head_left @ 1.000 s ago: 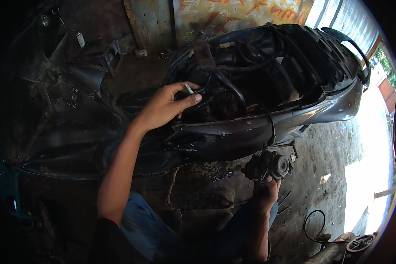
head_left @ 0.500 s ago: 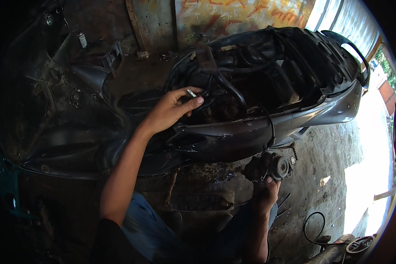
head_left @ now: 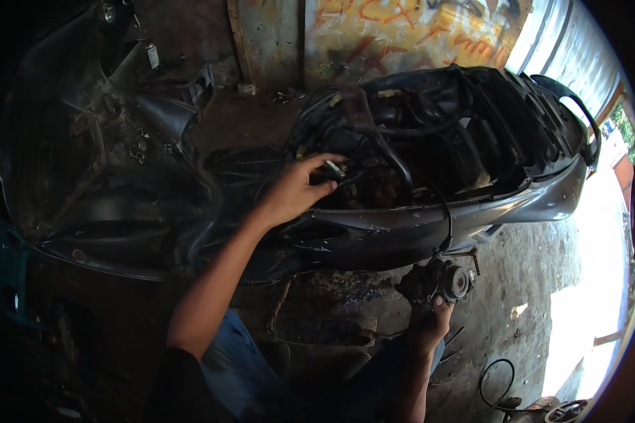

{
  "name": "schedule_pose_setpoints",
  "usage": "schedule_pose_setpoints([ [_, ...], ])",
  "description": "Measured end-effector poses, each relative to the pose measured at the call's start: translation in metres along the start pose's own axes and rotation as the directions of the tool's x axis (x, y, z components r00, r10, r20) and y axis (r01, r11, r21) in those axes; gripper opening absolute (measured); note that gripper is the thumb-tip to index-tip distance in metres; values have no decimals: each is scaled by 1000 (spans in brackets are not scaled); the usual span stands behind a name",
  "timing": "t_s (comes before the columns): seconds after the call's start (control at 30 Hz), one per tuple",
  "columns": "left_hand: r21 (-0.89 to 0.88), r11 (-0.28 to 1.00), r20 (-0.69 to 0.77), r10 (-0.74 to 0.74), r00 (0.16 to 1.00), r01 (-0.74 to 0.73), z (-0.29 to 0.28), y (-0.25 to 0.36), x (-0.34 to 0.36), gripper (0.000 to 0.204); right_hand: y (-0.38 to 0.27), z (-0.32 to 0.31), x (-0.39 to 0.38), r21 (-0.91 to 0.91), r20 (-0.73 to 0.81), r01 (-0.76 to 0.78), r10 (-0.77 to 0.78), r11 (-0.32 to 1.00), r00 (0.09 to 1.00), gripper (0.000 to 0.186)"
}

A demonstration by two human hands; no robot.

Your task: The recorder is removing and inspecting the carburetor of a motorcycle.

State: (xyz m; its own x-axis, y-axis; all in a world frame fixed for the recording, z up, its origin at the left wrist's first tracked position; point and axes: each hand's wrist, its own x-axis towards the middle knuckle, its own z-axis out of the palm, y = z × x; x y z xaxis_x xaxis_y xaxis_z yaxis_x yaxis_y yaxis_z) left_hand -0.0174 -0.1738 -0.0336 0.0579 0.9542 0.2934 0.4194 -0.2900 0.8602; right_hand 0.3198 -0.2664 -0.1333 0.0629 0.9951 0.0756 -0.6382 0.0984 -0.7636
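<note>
1. Left sleeve (head_left: 180,374): black, plain cloth, short; the hem ends near the elbow.
2. Left forearm (head_left: 226,275): bare from sleeve hem to wrist, slender, narrowing toward the wrist.
3. Left hand (head_left: 296,192): bare.
4. Right forearm (head_left: 416,384): bare over the whole visible length.
5. Right hand (head_left: 430,330): bare; partly in shadow.
6. Trousers (head_left: 236,356): blue, creased cloth; the left leg shows a lighter patch, the right leg is mostly in shade. Finer detail is too dark to tell.
</note>
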Motion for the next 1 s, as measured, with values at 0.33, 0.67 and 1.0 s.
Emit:
schedule_pose_setpoints([
  [0.33,121,993,-102,10,995,2,1,8,-3,37,3,-4,1,-7,13,-27,27,1000,1000,70],
  [0.67,-416,909,-629,-303,716,20,8,0,-80,33,12,1,2,-106,-22,73,-76,992,997,71],
  [1.0,-682,716,-468,-587,660,153,25,-40,-110,22,23,4,11,-183,42,162,-157,970,987,81],
])
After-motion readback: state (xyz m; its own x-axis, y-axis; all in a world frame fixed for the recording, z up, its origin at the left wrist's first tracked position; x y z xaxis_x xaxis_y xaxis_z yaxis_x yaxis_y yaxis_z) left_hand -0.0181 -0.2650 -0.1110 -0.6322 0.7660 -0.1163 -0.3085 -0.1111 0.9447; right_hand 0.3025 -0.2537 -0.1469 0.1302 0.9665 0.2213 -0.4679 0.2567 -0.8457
